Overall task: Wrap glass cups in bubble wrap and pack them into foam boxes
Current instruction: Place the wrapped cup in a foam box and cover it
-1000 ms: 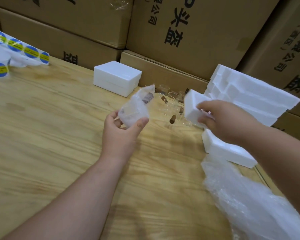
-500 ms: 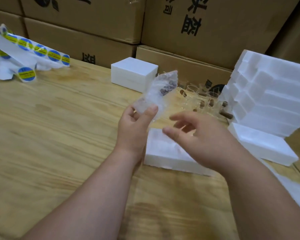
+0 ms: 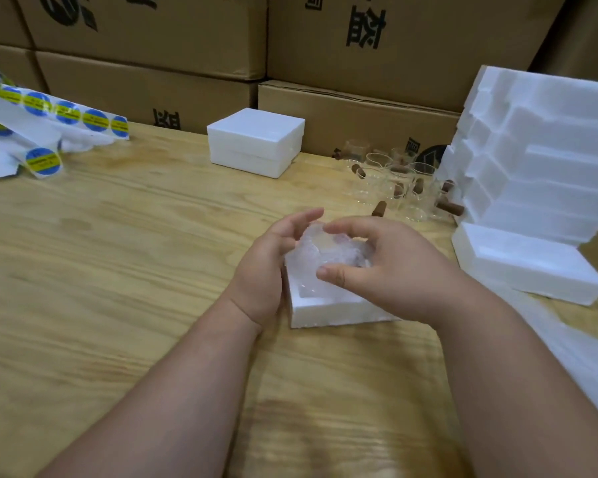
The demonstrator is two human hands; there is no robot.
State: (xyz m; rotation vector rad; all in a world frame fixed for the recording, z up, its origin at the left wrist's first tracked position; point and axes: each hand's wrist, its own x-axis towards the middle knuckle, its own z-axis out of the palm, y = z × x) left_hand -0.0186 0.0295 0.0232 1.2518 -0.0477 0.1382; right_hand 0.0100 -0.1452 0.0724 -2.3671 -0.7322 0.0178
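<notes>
**Wrapped cup going into an open foam tray**

Head view: both hands meet over a shallow foam tray point(image 3: 328, 310) lying on the wooden table point(image 3: 118, 253); between them sits a wrapped cup point(image 3: 325, 253), a pale bundle of bubble wrap resting in or just above the tray's hollow, and which of the two cannot be told; the left hand point(image 3: 266, 267) cups the bundle's left side with its fingers curved round it; the right hand point(image 3: 387, 267) curls over the top and right side, thumb on the near face, fingers arched on the far one; both hands grip the bundle.

Judging by how things lie, this cup is wrapped and is being seated, so the tray is not yet lidded; one closed foam box point(image 3: 256, 141) stands further back and may be a finished pack, though its contents are hidden; a cluster of bare glass cups point(image 3: 390, 184) with brown handles waits at the back right, so a good deal of wrapping is left; a stack of foam pieces point(image 3: 535, 160) leans just beside them, with a single foam slab point(image 3: 529, 263) flat in front of it.

The table is pale plywood with strong grain; a strip of round blue and yellow stickers point(image 3: 66, 112) lies at the far left; a white sheet point(image 3: 567, 346) covers the right edge; cardboard cartons point(image 3: 377, 39) with black print wall in the back.
</notes>
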